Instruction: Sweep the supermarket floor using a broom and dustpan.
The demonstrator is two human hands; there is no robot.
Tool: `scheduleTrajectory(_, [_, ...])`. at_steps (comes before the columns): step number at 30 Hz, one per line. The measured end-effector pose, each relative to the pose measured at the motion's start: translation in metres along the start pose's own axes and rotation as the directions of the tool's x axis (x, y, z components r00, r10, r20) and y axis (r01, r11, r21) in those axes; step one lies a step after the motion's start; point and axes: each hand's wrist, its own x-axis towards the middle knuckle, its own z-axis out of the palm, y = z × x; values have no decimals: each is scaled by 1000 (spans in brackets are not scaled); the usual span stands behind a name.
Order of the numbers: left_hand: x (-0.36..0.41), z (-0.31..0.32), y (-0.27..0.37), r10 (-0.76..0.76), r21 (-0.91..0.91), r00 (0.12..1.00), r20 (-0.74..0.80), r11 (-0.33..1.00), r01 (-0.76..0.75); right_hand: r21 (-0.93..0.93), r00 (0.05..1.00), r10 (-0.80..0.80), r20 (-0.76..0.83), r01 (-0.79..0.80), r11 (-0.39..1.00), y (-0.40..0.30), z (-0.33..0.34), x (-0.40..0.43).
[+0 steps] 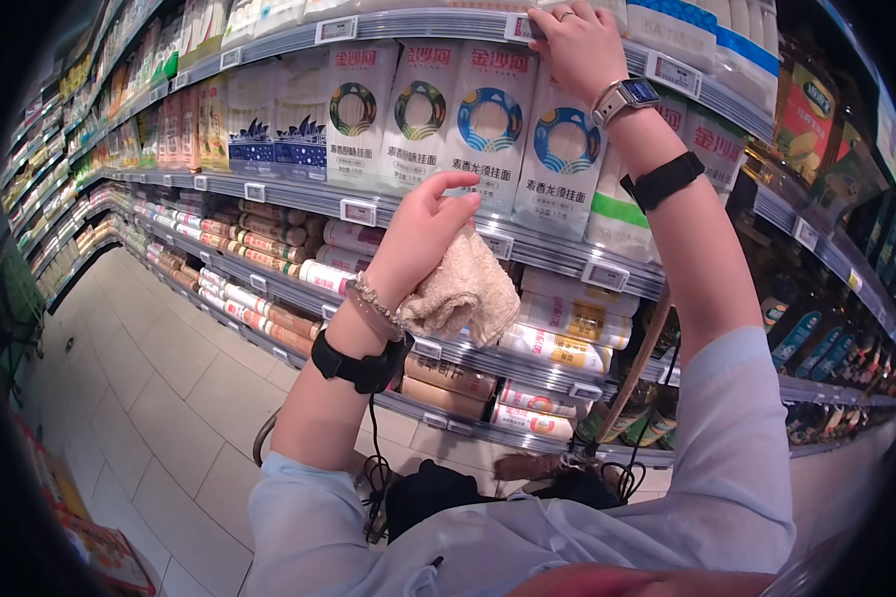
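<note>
My left hand (pixel 427 242) has a folded beige terry cloth (pixel 467 295) hanging from it, held under the palm before the middle shelves. Its thumb and index finger are apart above the cloth. My right hand (pixel 582 48) reaches up to the upper shelf edge, with its fingertips at an electronic price tag (pixel 521 28); whether they touch it or grip something small is hard to tell. Below that edge stand upright noodle packs (pixel 490 123) in clear and white wrap with round blue or green prints.
Rolled noodle packs (pixel 560 347) lie stacked on the lower shelves. A wooden stick (pixel 635 366) leans against the shelves. Bottles (pixel 799 336) stand on the right shelving. Tiled floor (pixel 172 373) runs along the left, with a printed box (pixel 104 552) at lower left.
</note>
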Motion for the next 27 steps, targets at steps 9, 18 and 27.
scheduleTrajectory(9, [-10, 5, -10, 0, -37, 999, 47, 999, 2, 73, 996, 64, 57, -68, 995, 3, 6, 3])
scheduleTrajectory(18, [-29, 23, -21, -50, -149, 996, 72, 987, 61, -48, 997, 26, 72, -23, 999, 1, 5, 3])
scheduleTrajectory(27, [-50, 27, -22, -50, -107, 997, 64, 993, 56, -76, 973, -162, 162, 176, 981, 5, -3, 11])
